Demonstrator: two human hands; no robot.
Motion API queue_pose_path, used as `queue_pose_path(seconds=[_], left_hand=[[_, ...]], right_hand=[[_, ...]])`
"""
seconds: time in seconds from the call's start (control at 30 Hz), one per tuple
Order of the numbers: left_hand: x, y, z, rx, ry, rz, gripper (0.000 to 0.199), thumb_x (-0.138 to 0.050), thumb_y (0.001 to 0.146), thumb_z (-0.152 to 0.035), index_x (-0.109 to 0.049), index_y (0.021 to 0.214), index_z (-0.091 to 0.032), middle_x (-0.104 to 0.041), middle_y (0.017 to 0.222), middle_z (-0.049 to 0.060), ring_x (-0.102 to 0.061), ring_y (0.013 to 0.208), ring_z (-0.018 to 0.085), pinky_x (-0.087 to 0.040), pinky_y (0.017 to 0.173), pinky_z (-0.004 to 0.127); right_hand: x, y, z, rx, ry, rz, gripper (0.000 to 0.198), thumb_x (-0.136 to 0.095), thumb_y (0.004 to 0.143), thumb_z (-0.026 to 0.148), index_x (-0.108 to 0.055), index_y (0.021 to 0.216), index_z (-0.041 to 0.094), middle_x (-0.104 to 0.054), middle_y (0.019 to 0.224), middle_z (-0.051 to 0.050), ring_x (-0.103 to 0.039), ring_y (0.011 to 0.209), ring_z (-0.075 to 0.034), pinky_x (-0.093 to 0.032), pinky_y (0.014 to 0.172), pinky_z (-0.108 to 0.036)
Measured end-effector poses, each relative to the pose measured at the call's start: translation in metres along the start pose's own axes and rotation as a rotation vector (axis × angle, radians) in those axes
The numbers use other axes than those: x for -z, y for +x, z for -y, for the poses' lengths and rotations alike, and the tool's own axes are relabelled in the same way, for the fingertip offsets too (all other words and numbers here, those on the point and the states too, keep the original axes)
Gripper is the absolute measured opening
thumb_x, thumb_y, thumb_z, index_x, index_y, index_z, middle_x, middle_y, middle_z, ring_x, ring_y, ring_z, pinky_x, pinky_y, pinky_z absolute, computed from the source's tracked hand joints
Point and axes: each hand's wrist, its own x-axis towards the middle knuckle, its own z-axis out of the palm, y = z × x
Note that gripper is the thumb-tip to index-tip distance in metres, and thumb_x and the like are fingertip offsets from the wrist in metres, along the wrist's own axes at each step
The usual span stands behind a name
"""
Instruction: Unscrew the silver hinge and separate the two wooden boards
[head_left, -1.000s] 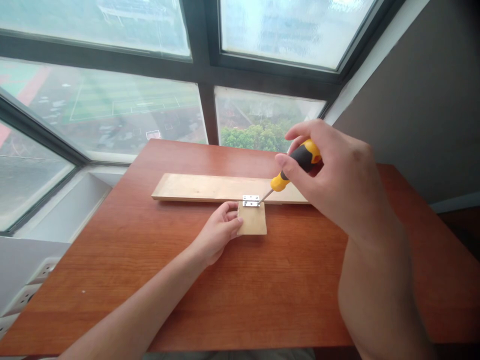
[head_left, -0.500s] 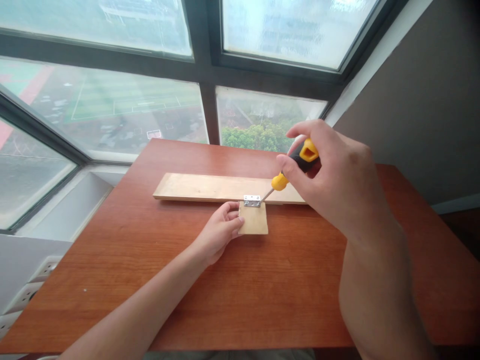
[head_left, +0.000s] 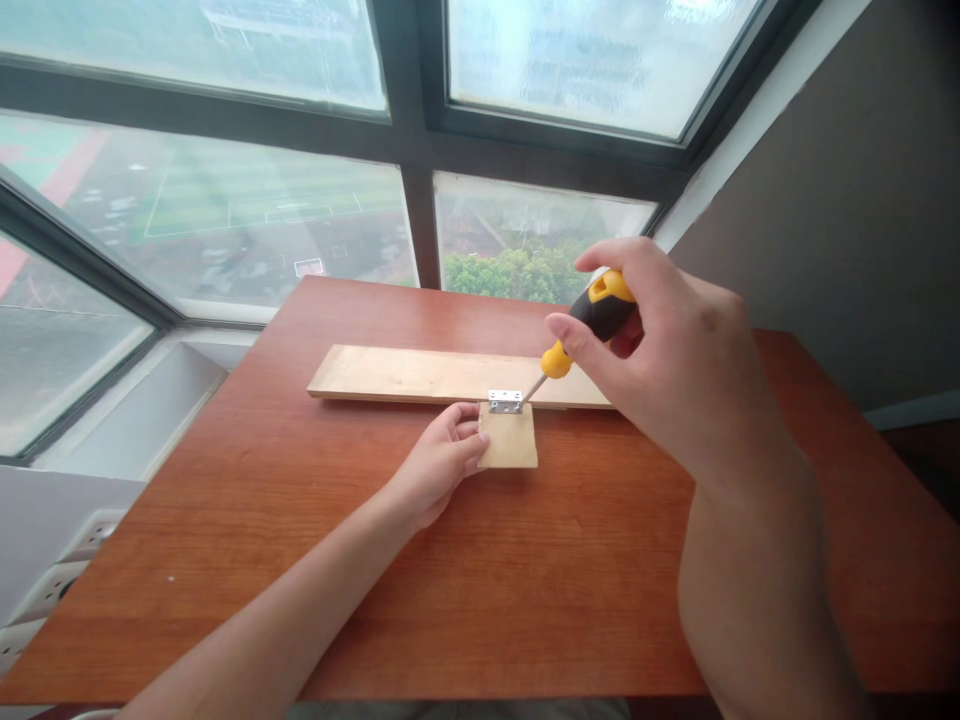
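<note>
My left hand [head_left: 448, 458] grips the left edge of a small square wooden board [head_left: 510, 440], thumb on top and fingers at its side. A silver metal hinge [head_left: 505, 402] lies along the far edge of that board, beside the long pale plank. In my right hand [head_left: 667, 350] is a screwdriver [head_left: 604, 312] with a black and yellow handle, held tilted. Its shaft slants down to the left and the tip meets the right end of the hinge. Any screw under the tip is too small to make out.
A long pale wooden plank [head_left: 420, 374] lies across the reddish-brown table [head_left: 375, 620], its right end hidden behind my right hand. Windows with dark frames [head_left: 424, 150] rise beyond the table. Wall sockets [head_left: 56, 590] sit at the lower left, and a grey wall stands on the right.
The screwdriver handle has turned a little in my right hand, and its yellow end has shifted slightly up and left. My left hand and the board stay nearly still.
</note>
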Motion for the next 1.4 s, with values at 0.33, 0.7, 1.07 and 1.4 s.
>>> queue_pose_path(seconds=[0.33,0.7,1.07,1.4], left_hand=[[0.000,0.000,0.000,0.008,-0.019,-0.006,0.039,-0.075,0.072,-0.017,-0.052,0.103,-0.018,-0.071,0.099,0.007,-0.069,0.084,0.017,-0.051,0.070,0.025],[0.000,0.000,0.001,-0.002,-0.025,-0.008,0.036,-0.074,0.074,-0.016,-0.052,0.103,-0.017,-0.071,0.098,0.008,-0.068,0.083,0.017,-0.050,0.068,0.024],[0.000,0.000,0.001,-0.004,-0.008,0.001,0.037,-0.073,0.075,-0.016,-0.052,0.105,-0.017,-0.071,0.100,0.009,-0.069,0.085,0.019,-0.052,0.071,0.027],[0.001,0.001,0.001,-0.004,-0.007,-0.008,0.035,-0.070,0.076,-0.014,-0.052,0.105,-0.016,-0.071,0.101,0.010,-0.069,0.084,0.017,-0.052,0.069,0.025]], right_hand=[[0.005,-0.002,0.008,0.039,0.095,0.087,0.050,-0.056,0.081,0.021,-0.049,0.130,0.024,-0.067,0.110,-0.005,-0.062,0.082,-0.022,-0.052,0.070,-0.037],[0.005,-0.002,0.001,0.080,0.112,0.040,0.045,-0.056,0.077,0.016,-0.054,0.120,0.028,-0.067,0.113,-0.002,-0.064,0.089,-0.023,-0.052,0.072,-0.038],[0.006,0.000,0.000,0.088,0.077,0.000,0.042,-0.058,0.078,0.015,-0.056,0.119,0.024,-0.068,0.107,-0.003,-0.064,0.092,-0.023,-0.052,0.078,-0.039],[0.001,0.001,-0.002,0.117,0.032,-0.067,0.027,-0.059,0.087,0.026,-0.061,0.113,0.022,-0.068,0.104,-0.004,-0.064,0.091,-0.024,-0.050,0.079,-0.040]])
